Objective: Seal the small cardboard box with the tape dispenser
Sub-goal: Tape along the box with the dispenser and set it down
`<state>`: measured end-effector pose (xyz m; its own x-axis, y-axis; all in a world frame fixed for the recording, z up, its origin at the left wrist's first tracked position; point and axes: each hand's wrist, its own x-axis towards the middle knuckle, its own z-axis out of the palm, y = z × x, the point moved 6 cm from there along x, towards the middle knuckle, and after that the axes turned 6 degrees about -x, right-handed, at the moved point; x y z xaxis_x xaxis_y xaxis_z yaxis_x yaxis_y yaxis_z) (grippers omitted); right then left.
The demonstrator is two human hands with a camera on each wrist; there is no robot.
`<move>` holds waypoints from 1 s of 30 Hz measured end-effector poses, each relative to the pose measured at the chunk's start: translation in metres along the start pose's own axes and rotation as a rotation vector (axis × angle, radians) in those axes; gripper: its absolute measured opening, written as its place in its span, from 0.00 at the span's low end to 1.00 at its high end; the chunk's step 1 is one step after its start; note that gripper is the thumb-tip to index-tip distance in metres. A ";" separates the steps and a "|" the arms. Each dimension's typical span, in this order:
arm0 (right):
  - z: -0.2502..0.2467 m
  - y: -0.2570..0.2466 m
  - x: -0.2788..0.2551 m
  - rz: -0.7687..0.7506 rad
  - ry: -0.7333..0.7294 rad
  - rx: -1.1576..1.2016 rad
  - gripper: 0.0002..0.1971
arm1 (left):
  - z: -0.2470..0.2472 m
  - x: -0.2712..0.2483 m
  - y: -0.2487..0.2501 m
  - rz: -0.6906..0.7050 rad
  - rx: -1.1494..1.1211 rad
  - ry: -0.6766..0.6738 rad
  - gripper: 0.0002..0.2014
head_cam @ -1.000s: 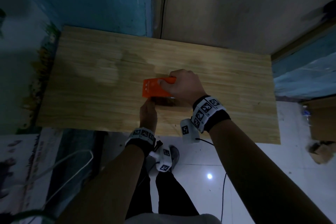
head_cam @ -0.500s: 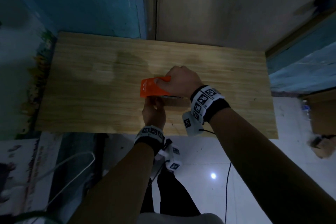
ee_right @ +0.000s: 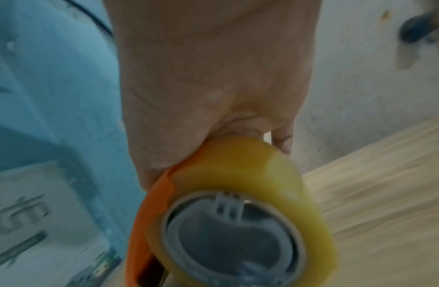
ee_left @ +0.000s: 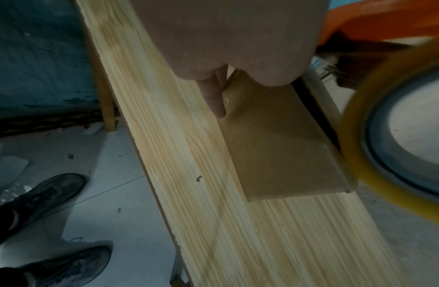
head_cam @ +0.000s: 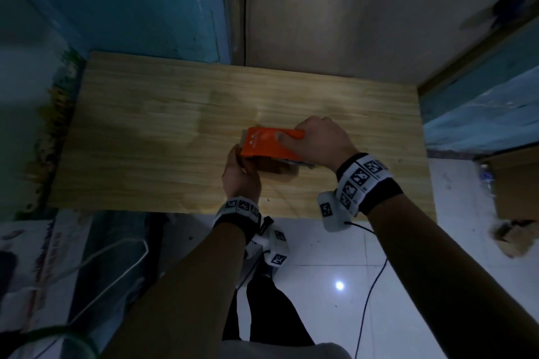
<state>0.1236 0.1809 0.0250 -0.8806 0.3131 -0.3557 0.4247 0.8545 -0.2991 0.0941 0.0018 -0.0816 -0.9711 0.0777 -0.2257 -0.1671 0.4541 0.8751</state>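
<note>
On the wooden table, left-hand fingers touch the box.

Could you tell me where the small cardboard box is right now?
In the head view, the small cardboard box sits on the wooden table near its front edge, under the orange tape dispenser.

The bench is pale wood with a fine straight grain, matt with a faint sheen. The box is brown cardboard, its side covered in smooth, glossy tape that catches a small highlight. The dispenser has an orange plastic body, smooth and slightly shiny; its hub is dull grey plastic. The tape roll is translucent yellowish film, glossy. The floor is white glazed tile, reflecting a lamp. The wall looks rough, matt plaster.
</note>
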 end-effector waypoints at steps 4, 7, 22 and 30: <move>-0.006 0.017 -0.010 0.002 -0.046 0.053 0.30 | 0.002 0.002 0.000 0.013 0.020 0.001 0.19; -0.006 0.031 -0.016 0.035 -0.067 0.062 0.31 | 0.003 0.002 0.001 0.024 0.049 -0.005 0.19; -0.008 0.088 -0.047 0.203 -0.202 -0.053 0.32 | 0.003 -0.002 0.007 0.124 0.058 0.060 0.19; -0.010 0.088 -0.042 0.122 -0.264 -0.064 0.34 | 0.005 -0.003 0.007 0.091 0.060 0.054 0.20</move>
<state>0.1960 0.2475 0.0224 -0.7349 0.3040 -0.6062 0.5030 0.8439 -0.1866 0.0964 0.0087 -0.0772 -0.9897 0.0741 -0.1221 -0.0691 0.4999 0.8633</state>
